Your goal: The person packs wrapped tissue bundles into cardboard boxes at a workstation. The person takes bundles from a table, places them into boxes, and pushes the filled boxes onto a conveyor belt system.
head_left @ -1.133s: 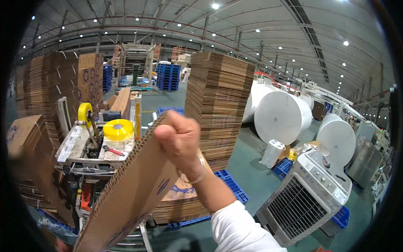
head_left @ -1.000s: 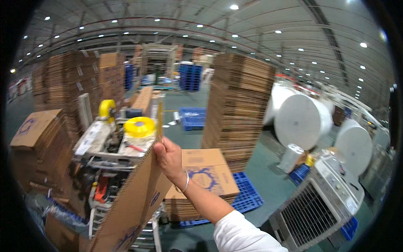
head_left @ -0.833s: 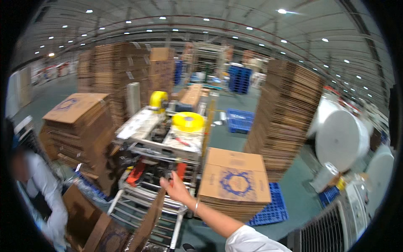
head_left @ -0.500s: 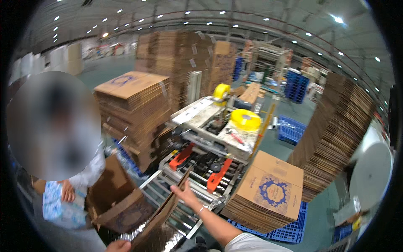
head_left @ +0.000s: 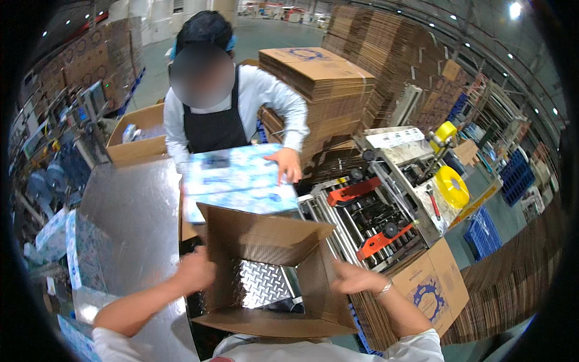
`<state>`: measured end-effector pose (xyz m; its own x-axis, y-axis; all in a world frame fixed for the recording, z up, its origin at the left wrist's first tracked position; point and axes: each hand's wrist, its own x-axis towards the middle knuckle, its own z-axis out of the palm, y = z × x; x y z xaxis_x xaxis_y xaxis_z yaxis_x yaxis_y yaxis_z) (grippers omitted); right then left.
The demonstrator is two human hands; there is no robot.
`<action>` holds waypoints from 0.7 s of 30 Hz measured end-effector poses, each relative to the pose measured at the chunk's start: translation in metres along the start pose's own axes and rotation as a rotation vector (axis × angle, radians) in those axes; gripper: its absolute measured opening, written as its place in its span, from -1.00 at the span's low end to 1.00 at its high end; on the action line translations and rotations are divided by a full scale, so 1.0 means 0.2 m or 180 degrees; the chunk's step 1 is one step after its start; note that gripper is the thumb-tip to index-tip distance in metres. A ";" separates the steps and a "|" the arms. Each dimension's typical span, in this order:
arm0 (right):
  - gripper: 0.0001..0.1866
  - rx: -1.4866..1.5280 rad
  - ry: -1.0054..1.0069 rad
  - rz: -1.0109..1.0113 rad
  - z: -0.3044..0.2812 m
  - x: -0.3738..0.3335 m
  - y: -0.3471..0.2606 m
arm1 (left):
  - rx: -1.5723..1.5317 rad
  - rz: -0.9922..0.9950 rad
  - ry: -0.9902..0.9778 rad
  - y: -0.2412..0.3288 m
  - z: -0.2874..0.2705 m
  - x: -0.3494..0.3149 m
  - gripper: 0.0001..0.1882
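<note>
Cardboard box (head_left: pixel 265 274), flaps open, sits on the steel table (head_left: pixel 129 223) in front of me. My left hand (head_left: pixel 194 271) grips its left wall, fingers seemingly curled; my right hand (head_left: pixel 356 279) presses flat, fingers together, against the right wall. Opposite, a co-worker (head_left: pixel 232 108) holds blue packs (head_left: pixel 235 181).

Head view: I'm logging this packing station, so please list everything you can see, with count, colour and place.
Open carton: one, brown, centre, between both hands.
Wrapped packs: a stack, pale blue, behind the carton.
Co-worker: one, black apron, hand on the packs.
Metal table: one, silver, left.
Tape machine: one, grey with red parts, right.
Tape rolls: two, yellow, on the machine.
Flat cartons: stacks, brown, rear.
Left hand: on the carton's left wall.
Right hand: on its right flap.
</note>
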<state>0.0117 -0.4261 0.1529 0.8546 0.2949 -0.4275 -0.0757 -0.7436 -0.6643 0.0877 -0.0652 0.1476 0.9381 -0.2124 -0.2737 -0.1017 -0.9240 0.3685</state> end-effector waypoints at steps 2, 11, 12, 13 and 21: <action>-0.24 -0.0464 -0.0242 -0.0099 0.18 0.14 -0.01 | 0.0129 0.0190 -0.0257 0.28 0.13 -0.02 -0.52; -0.32 -0.0551 -0.1384 -0.0459 0.17 0.35 0.18 | -0.0412 0.2905 -0.2933 0.10 0.34 0.01 -0.49; -0.40 -0.0214 -0.0774 -0.0999 0.10 0.38 0.19 | -0.0687 0.2577 -0.2292 0.08 0.32 0.08 -0.46; -0.50 0.0775 -0.0209 -0.1059 -0.01 0.44 0.06 | 0.0014 0.2080 -0.1468 0.06 0.26 0.19 -0.27; -0.51 -0.1799 0.3012 -0.1993 0.12 0.65 -0.21 | -0.3801 0.0255 0.0595 -0.12 0.70 0.12 0.20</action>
<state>0.1143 -0.3427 0.1097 0.7144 0.3185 0.6230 0.5027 -0.8530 -0.1403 0.0666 -0.0932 0.0072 0.9865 -0.1153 -0.1163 0.1154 -0.0141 0.9932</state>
